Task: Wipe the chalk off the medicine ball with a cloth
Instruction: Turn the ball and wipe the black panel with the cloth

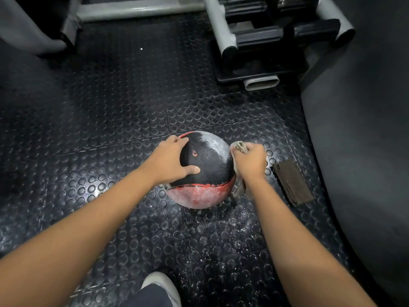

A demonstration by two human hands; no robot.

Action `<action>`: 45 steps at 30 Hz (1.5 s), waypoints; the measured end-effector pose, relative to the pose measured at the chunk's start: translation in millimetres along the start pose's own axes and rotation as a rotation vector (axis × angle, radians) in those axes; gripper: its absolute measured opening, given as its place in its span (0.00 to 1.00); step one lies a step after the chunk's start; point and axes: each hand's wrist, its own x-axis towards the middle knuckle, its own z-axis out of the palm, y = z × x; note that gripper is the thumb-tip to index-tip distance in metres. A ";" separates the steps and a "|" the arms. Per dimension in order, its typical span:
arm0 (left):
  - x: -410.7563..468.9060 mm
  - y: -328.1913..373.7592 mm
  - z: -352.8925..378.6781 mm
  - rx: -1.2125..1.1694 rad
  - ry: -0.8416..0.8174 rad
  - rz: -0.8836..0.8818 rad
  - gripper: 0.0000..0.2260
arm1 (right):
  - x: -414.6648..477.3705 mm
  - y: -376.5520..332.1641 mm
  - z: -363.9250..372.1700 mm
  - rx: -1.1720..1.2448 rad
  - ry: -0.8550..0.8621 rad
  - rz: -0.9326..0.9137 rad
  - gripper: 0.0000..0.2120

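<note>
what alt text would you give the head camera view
A person's left hand rests spread on a round black-and-red textured medicine ball streaked with white chalk, while the right hand holds a bunched pale cloth against its right side. The ball sits on a studded black rubber floor dusted with chalk.

Left hand [170,160] steadies medicine ball [205,169]; right hand [250,161] grips cloth [240,148].
</note>
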 end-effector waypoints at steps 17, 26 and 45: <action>-1.6 2.4 8.3 0.083 0.016 0.019 0.43 | -6.6 -12.6 -6.9 0.066 -0.049 0.022 0.24; -2.5 3.7 7.5 0.128 -0.002 0.020 0.42 | -30.2 -10.8 -2.3 0.033 -0.002 -0.092 0.22; -3.3 7.8 7.2 0.140 -0.010 0.025 0.39 | -4.1 -23.4 7.2 -0.086 -0.016 -0.200 0.17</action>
